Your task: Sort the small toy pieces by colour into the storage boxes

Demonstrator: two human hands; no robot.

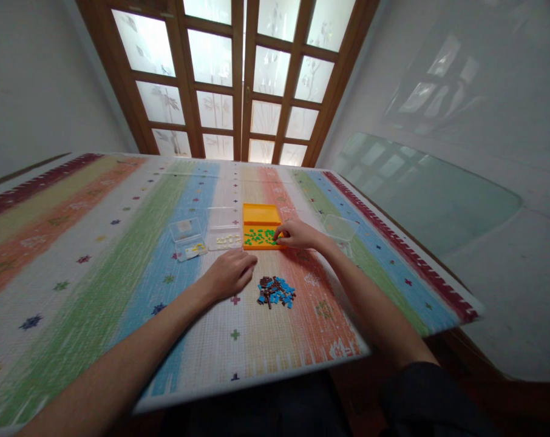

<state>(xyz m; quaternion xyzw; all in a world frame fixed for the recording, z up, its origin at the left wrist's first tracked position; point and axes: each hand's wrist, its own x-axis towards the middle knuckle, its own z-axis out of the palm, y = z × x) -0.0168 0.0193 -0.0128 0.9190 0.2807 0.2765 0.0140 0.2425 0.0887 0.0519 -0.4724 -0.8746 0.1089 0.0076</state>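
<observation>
A small yellow-orange box (262,213) lies with its lid folded back, and many little green pieces (259,237) are spread inside. My right hand (295,234) reaches over the box's right side, its fingertips pinched together among the green pieces; whatever they hold is too small to make out. Just in front of the box's left corner, my left hand (232,272) rests on the table with its fingers curled and nothing visible in them. Nearer to me lies a loose pile of mixed brown and blue pieces (276,292).
Left of the box, a clear case (224,238) holds whitish pieces; another clear case (189,240) holds a few yellow ones. A clear container (340,228) stands beyond my right wrist. A striped cloth (133,273) covers the table, whose front edge runs near my body.
</observation>
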